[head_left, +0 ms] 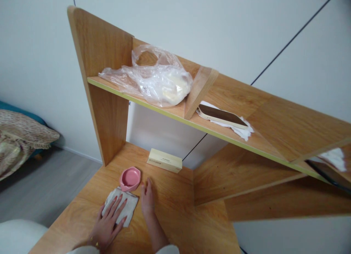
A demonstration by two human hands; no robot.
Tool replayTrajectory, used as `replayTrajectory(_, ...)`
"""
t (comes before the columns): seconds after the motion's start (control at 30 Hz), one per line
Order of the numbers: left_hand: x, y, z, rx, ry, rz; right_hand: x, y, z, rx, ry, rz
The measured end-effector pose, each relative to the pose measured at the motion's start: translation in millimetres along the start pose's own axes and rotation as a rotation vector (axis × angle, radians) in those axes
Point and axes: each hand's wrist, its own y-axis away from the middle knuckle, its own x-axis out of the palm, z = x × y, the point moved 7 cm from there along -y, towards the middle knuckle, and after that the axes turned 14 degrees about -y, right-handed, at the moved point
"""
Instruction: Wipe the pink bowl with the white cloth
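Observation:
My left hand [109, 220] lies flat on a folded pale grey cloth [131, 209], fingers spread, pressing it to the wooden desk [175, 224]. Just beyond the cloth sits a pink dish [131, 178], shallow and faceted like an ashtray, close against the cloth's far edge. To the right of both, my right hand [147, 197] rests edge-down over the desk with its fingers stretched forward and nothing visible in it. A small gap separates it from the dish.
A cream box [164, 160] stands at the desk's back. Above runs a shelf [153, 104] bearing a clear plastic bag [164, 82] with something pale inside, and a phone [223, 116] on white tissue. A slanted panel [236, 166] bounds the right; a fringed blanket [24, 137] lies at left.

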Motion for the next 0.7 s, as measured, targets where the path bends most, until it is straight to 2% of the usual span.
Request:
replayTrajectory(0.07,-1.5,0.5,1.1,-0.001,-0.006,-0.038,-33.3,20.5,-8.4,-0.017,0.037,-0.011)
replayTrajectory(0.13,-2.7,0.4,2.8,-0.004,-0.006,-0.069,-64.1,45.8,-19.8,-0.085,0.18,-0.027)
replayTrajectory(0.23,-10.3,-0.1,0.9,-0.001,0.003,-0.167,-91.4,83.1,-45.9,-0.146,0.361,-0.011)
replayTrajectory(0.3,-18.3,0.6,-11.3,0.063,0.03,-0.238,-96.9,102.4,-61.4,-0.198,0.463,0.008)
replayTrajectory(0.4,-29.9,5.4,-49.3,0.256,0.107,-0.27,-96.8,119.7,-78.5,-0.255,0.573,0.009)
replayTrajectory(0.47,-30.6,10.2,-80.6,0.401,0.155,-0.172,-94.8,125.3,-84.1,-0.299,0.618,0.009)
replayTrajectory(0.57,-28.4,17.9,-114.3,0.52,0.224,-0.058,-92.6,128.0,-86.8,-0.331,0.66,0.019)
replayTrajectory(0.63,-23.2,20.2,-122.9,0.528,0.246,-0.016,-92.2,127.8,-85.4,-0.337,0.685,0.025)
replayTrajectory(0.7,-16.9,19.3,-120.8,0.473,0.238,-0.001,-91.7,127.6,-82.1,-0.353,0.703,0.03)
